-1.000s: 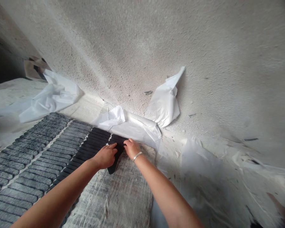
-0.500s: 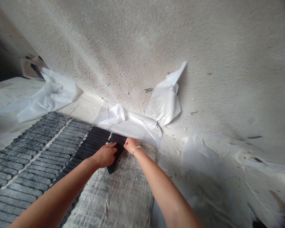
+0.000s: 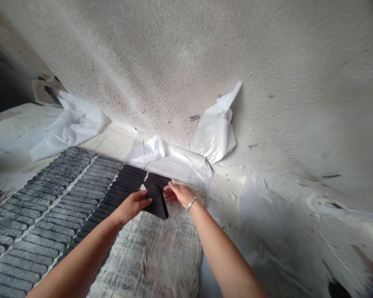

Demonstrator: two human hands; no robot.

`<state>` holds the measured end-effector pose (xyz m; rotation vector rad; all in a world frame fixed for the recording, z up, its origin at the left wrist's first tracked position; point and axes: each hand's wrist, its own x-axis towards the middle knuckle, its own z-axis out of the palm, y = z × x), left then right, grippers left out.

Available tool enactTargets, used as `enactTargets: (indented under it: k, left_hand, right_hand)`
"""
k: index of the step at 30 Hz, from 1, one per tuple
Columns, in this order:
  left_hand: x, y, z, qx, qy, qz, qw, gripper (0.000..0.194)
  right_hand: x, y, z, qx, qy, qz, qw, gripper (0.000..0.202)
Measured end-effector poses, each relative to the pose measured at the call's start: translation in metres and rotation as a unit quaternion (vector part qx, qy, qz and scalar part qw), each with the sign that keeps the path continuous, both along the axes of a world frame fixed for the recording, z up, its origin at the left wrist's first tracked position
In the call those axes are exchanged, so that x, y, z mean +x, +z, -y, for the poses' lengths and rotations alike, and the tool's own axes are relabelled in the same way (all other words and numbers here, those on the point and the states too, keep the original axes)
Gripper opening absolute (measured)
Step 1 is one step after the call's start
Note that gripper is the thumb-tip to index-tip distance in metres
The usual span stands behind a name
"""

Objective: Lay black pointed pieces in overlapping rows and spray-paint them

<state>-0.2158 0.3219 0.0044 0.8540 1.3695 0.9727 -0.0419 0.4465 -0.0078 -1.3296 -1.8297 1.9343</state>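
My left hand [image 3: 133,205] is closed on a small stack of flat black pieces [image 3: 157,205], thumb on top, tilted above the worn board [image 3: 161,256]. Just right of the stack, my right hand [image 3: 180,193] has its fingers apart and appears to hold nothing; a bracelet is on that wrist. Beyond the hands, a short run of black pieces [image 3: 158,179] lies overlapped at the board's far edge. To its left is a longer row of overlapping black pieces [image 3: 129,182], partly hidden by my left arm.
Farther left lie overlapping rows of speckled grey pieces [image 3: 93,186]. Crumpled white sheeting [image 3: 73,124] lies at the back left, with another crumpled white sheet [image 3: 216,132] against the rough wall [image 3: 267,74]. More translucent sheeting [image 3: 261,203] covers the right side.
My right hand has come away from the short black run, moving slightly right, and its fingers have opened. The stack in my left hand has turned and now shows its broad face.
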Motion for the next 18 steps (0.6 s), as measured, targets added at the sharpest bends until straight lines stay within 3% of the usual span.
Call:
enactTargets:
  k: [1, 3, 12, 18]
  left_hand:
    - [0.004, -0.001, 0.005, -0.024, 0.027, 0.054, 0.998, 0.041]
    - [0.011, -0.006, 0.011, -0.053, 0.073, 0.121, 0.989, 0.046]
    - [0.034, -0.022, 0.017, -0.067, 0.216, 0.259, 0.939, 0.039]
    - [0.043, -0.027, 0.015, -0.067, 0.268, 0.243, 0.93, 0.034]
  right_hand:
    - [0.003, 0.002, 0.007, -0.061, 0.013, -0.05, 0.997, 0.045]
    - [0.006, 0.006, 0.018, -0.104, 0.048, -0.101, 0.988, 0.043]
    - [-0.005, 0.001, 0.03, 0.146, 0.049, -0.019, 0.988, 0.02]
    - [-0.005, -0.007, 0.029, 0.189, 0.078, 0.019, 0.979, 0.019]
